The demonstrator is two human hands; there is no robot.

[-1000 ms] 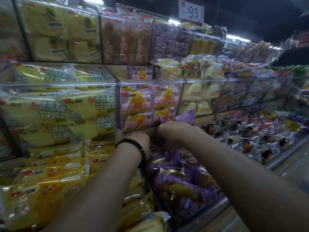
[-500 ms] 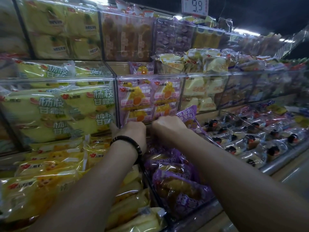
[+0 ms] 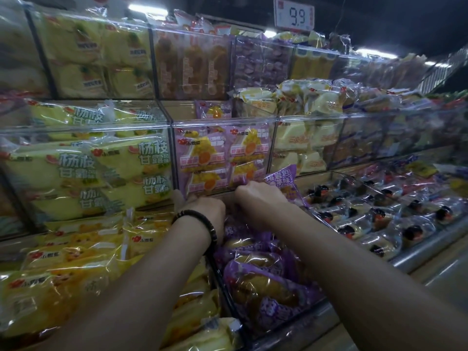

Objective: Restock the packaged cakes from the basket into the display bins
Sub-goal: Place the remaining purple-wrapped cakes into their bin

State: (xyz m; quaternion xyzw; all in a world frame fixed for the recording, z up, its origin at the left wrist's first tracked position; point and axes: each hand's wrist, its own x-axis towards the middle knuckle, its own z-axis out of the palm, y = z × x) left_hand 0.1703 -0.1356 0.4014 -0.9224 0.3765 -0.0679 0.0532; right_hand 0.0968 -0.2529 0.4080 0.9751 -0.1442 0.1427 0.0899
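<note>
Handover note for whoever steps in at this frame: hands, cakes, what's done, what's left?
Left hand: at the back of the purple bin, fingers hidden, grip unclear.
Right hand: grips an upright purple pack at the bin's back.
Done: the bin already holds several such packs.
Left: seat this pack. The basket is out of view, so remaining stock is unknown.

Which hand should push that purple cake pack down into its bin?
Probably the right hand: it holds the upright purple pack over the purple bin. The left hand sits beside it.
</note>
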